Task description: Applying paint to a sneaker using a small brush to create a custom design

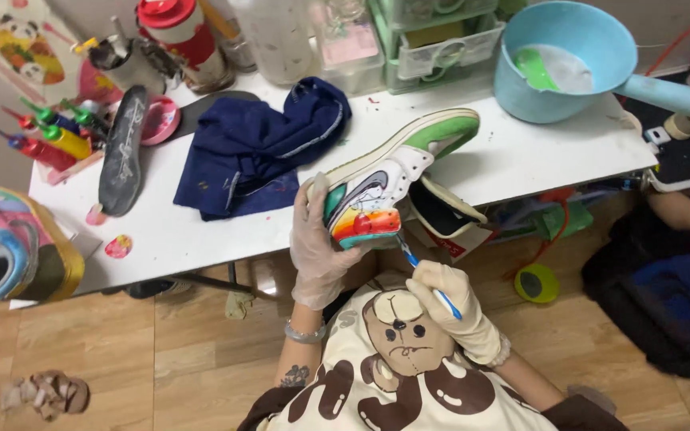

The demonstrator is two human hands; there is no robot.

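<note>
My left hand (317,243), in a thin clear glove, grips a white sneaker (389,179) by its heel; the shoe has a green toe and a rainbow-painted heel and lies tilted over the table's front edge. My right hand (453,307), gloved too, holds a blue and white toothbrush (429,279) whose head touches the painted heel from below.
On the white table (521,156) lie a navy cloth (261,144), a black insole (121,152), several paint bottles (53,136) and a blue ladle-shaped basin (569,60) with soapy water. A painted shoe (9,243) sits at the left edge. Wooden floor below.
</note>
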